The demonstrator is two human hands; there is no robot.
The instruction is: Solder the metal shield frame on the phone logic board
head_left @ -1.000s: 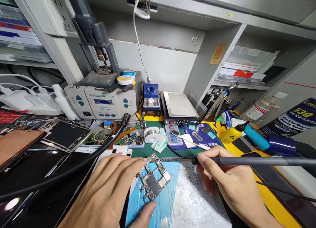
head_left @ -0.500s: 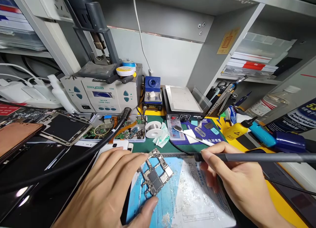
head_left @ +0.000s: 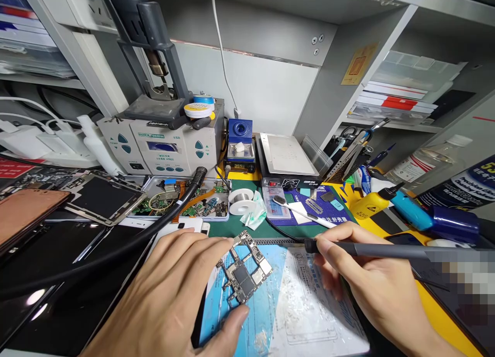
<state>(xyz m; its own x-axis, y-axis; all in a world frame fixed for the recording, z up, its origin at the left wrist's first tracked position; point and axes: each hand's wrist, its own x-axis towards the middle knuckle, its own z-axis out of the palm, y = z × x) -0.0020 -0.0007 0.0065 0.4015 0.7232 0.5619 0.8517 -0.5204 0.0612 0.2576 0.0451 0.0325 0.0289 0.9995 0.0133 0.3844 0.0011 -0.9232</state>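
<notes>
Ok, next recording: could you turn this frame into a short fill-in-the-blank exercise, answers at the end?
1. The left hand holds the circuit board, while the dark rod-shaped tool is in the person's ____.
2. The squeeze bottle with a black tip has a ____ body.
3. The white spool rests on the ____ mat.

Missing words: right hand; yellow; green.

That dark circuit board (head_left: 244, 275), gaps cut through it, is held tilted over the blue-and-white pad (head_left: 305, 315); the grey-black tool (head_left: 373, 250), nearly level.
</notes>
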